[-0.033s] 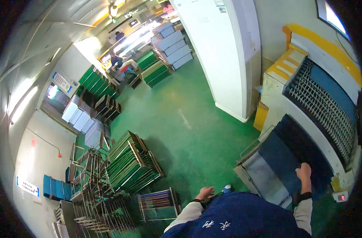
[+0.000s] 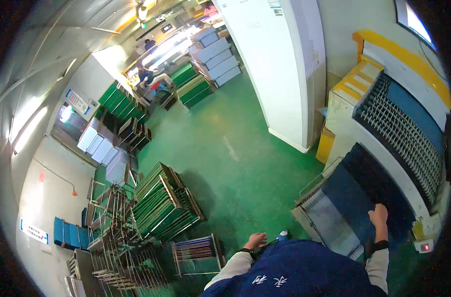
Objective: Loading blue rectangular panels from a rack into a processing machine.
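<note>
My right hand [image 2: 378, 216] is closed over the edge of a dark blue panel [image 2: 348, 190] in a low rack. Whether its fingers grip that panel's edge or something thin beside it, I cannot make out. A darker, nearly black panel [image 2: 379, 173] stands on the far side, and a pale translucent sheet [image 2: 331, 216] forms the near side of the rack. Close to my waist, in front of my navy apron [image 2: 309, 267], my left hand [image 2: 256, 241] hangs with its fingers curled in and nothing visible in them.
A machine with a toothed conveyor [image 2: 401, 133] stands at the right, beside a tall white cabinet [image 2: 270, 64]. At the left are racks of green boards [image 2: 161, 203], bare metal racks [image 2: 121, 257] and a small slotted rack [image 2: 198, 252]. Far back, a person [image 2: 146, 76] sits near stacked grey bins [image 2: 218, 62].
</note>
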A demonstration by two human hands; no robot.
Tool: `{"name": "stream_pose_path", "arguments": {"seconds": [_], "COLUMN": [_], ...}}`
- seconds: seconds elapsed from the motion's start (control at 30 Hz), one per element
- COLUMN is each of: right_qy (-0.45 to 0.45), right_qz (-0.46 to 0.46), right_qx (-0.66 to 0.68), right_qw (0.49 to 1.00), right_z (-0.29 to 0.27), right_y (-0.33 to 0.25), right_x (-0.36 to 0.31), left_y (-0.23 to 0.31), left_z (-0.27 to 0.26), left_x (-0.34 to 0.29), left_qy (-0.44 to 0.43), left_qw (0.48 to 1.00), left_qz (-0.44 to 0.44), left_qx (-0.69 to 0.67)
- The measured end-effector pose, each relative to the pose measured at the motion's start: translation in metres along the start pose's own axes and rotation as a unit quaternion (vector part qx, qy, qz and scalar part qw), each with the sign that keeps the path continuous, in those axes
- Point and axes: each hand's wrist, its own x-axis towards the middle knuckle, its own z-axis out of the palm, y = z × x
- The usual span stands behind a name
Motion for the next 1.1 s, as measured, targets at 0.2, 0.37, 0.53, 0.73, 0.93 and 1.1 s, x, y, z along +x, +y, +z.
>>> {"name": "stream_pose_path", "arguments": {"seconds": [0.2, 0.37, 0.53, 0.73, 0.93, 1.1], "right_qy": [0.055, 0.03, 0.028, 0.029, 0.051, 0.023], "right_qz": [-0.039, -0.019, -0.01, -0.005, -0.017, -0.02], "right_qx": [0.003, -0.005, -0.013, -0.011, -0.005, -0.011], "right_qw": [0.998, 0.999, 0.999, 0.999, 0.999, 0.999], "right_z": [0.021, 0.009, 0.008, 0.005, 0.014, 0.008], "right_y": [0.018, 0.003, 0.001, -0.003, 0.006, 0.0], "right_x": [0.006, 0.0, -0.003, -0.005, -0.003, -0.005], "left_y": [-0.002, -0.005, -0.007, -0.011, -0.01, -0.012], "left_z": [-0.002, -0.006, -0.007, -0.008, -0.007, -0.008], "left_x": [0.006, 0.013, 0.015, 0.016, 0.014, 0.014], "left_qy": [-0.01, 0.008, 0.012, 0.012, 0.015, 0.024], "left_qw": [1.0, 1.0, 1.0, 1.0, 0.999, 0.999], "left_qz": [0.004, -0.019, -0.011, -0.01, -0.012, -0.012], "left_qx": [-0.021, 0.011, 0.027, 0.025, 0.035, 0.029]}}
